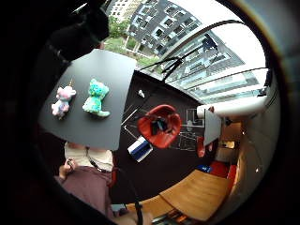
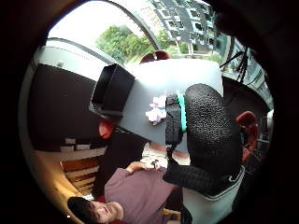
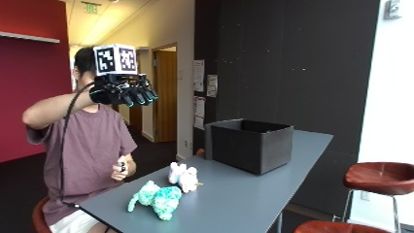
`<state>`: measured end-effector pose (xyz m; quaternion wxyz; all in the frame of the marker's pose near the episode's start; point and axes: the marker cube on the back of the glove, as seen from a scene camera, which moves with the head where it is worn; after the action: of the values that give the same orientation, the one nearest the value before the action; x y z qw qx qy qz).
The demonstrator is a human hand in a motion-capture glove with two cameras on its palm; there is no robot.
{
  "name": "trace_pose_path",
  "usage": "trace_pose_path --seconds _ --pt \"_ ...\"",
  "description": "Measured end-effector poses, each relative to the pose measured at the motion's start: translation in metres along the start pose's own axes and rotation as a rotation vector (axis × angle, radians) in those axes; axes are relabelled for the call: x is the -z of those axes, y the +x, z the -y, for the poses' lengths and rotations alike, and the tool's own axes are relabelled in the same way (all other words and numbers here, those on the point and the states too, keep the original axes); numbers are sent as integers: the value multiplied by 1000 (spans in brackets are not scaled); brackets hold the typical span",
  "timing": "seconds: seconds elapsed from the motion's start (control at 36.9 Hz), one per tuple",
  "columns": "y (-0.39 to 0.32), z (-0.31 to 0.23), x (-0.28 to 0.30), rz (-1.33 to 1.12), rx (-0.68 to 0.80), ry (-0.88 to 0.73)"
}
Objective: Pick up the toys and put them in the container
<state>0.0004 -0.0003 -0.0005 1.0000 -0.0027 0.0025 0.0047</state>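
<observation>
Two plush toys lie on the grey table (image 3: 259, 194) in front of me, and neither one is in my grasp. My gloved right hand (image 3: 123, 92) is raised high, up at head level and well above the tabletop, fingers (image 3: 144, 96) reaching forward and only gently bent, spread a little, holding nothing at all. Down below, the teal plush toy (image 3: 157, 199) lies nearest the table's front edge, and the pink-and-white plush toy (image 3: 183, 177) sits just behind it, the two close together but, from the little-finger-side palm view, with a strip of bare table between them. That palm view looks straight down on both: the teal one (image 1: 96, 97) and the pink-and-white one (image 1: 63, 101) side by side on the dark tabletop. The black container (image 3: 249, 144) stands farther along the table, beyond the toys and apart from them, open at the top; I cannot see anything inside it. From the thumb-side palm view the container (image 2: 112, 88) sits at one end of the table, and my gloved thumb covers much of the toys, leaving just a bit of the pink-and-white one (image 2: 156, 112) peeking out. My bare left hand (image 3: 123, 169) is low by my chest at the table's edge, curled around some small dark item I cannot make out. Red stools (image 3: 378, 177) stand past the table's far side.
</observation>
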Motion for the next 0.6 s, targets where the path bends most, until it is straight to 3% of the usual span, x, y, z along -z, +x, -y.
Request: trace_pose_path --seconds 0.33,0.6 --pt "4 11 -11 -7 -135 -60" --pt "11 47 -95 -24 -318 -175"
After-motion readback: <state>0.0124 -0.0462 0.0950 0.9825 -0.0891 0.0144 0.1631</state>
